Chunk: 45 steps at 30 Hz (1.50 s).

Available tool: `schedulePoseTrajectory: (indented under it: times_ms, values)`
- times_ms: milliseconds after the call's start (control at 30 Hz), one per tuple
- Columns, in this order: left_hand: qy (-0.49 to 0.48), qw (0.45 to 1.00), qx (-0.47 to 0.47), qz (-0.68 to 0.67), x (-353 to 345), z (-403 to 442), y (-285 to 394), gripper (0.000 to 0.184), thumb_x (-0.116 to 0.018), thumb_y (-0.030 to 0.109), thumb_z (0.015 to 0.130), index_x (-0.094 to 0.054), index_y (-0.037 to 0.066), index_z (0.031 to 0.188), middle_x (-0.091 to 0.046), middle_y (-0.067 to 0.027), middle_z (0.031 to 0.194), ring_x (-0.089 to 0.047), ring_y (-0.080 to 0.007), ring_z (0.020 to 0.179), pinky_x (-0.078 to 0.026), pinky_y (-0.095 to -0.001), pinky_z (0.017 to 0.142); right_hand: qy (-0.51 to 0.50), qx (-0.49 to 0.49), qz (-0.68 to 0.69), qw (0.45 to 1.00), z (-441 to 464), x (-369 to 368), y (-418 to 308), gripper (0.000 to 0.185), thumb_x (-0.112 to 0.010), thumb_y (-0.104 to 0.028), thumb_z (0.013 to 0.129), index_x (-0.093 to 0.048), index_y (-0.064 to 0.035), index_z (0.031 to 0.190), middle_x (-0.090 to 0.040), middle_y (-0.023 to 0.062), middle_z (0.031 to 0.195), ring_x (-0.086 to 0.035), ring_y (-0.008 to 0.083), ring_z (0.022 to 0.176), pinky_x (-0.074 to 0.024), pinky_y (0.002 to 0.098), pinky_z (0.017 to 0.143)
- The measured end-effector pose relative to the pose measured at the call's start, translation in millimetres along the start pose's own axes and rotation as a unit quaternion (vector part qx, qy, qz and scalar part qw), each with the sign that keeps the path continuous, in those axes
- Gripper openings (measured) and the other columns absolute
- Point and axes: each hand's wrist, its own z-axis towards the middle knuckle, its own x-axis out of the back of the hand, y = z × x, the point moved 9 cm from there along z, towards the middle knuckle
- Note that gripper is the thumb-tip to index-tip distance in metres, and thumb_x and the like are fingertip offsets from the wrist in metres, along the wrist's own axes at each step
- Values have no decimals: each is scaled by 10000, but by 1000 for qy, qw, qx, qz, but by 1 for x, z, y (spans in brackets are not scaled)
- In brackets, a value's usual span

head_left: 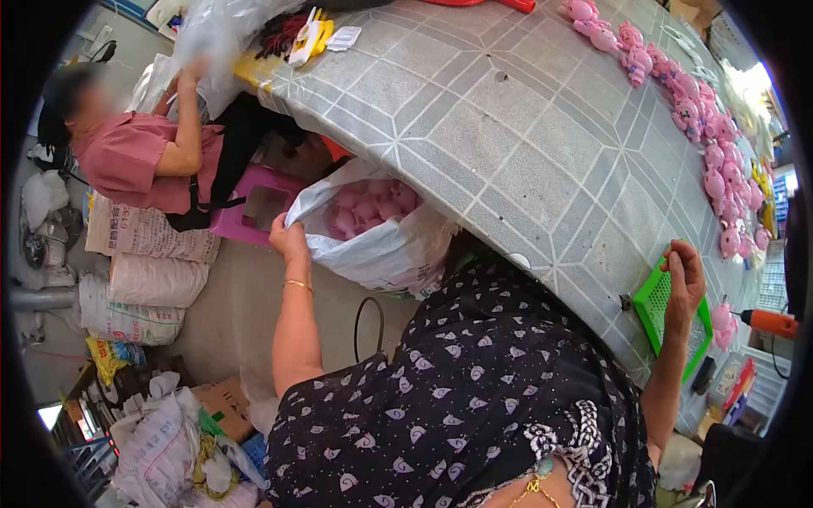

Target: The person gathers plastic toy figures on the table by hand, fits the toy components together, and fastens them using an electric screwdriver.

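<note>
With my left hand [290,237] closed on its rim, a white woven sack [356,254] hangs open beside the table edge. Inside it lie several pink plastic toy figures [373,206]. My right hand [684,275] is raised over a green plastic basket [656,305] at the table's right edge. Its fingers are bent together near the basket's rim, and whatever they hold, if anything, is too small or hidden to name. A pink toy figure [724,326] stands just beyond the basket, close to an orange-handled tool [769,323].
The grey tiled-pattern table [500,144] carries a long row of pink figures [716,127] along its far side. A person [144,157] in a pink shirt sits at left, handling a clear plastic bag [216,42]. Near them are a purple stool [241,222] and stacked sacks [157,279].
</note>
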Motion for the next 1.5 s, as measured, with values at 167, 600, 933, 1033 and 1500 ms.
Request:
schedulePoseTrajectory:
  times_ms: [167,600,933,1033,1500]
  values:
    - [-77,877,-167,444,-3,-50,94,668,-719,152,706,-529,63,1340,-690,-181,1063,-653,-389,946,-516,-480,826,52,-34,-32,998,-10,-6,5,167,-602,-50,961,-667,-6,1108,-663,42,966,-614,102,825,-507,251,732]
    - [-466,650,-425,424,-213,-169,175,641,-495,550,923,-497,184,1449,-464,-138,1506,-409,-371,1400,-347,-523,1125,-2,89,-161,983,21,-20,-44,134,-635,-106,863,-674,-68,986,-680,106,905,-652,253,754,-524,371,711]
    - [-446,593,-574,347,-224,-175,122,464,-496,446,954,-605,183,1319,-620,-101,1303,-574,-317,1178,-457,-536,950,290,60,-371,880,145,97,1,326,-668,-228,794,-659,-115,1100,-640,124,1127,-597,320,1105,-459,475,931]
    - [-507,576,-517,379,-214,-179,114,464,-518,420,940,-609,184,1329,-598,-138,1337,-557,-341,1220,-436,-542,992,400,7,-384,832,187,146,6,429,-684,-237,790,-608,-123,1196,-608,147,1204,-563,345,1160,-453,489,950]
    - [2,983,-168,-79,-24,-96,275,273,-696,100,897,-660,-52,1121,-683,-220,1063,-636,-296,948,-519,-387,862,75,-113,-369,920,217,169,38,431,-618,-392,843,-698,-51,1093,-702,192,1079,-673,346,1025,-520,451,906]
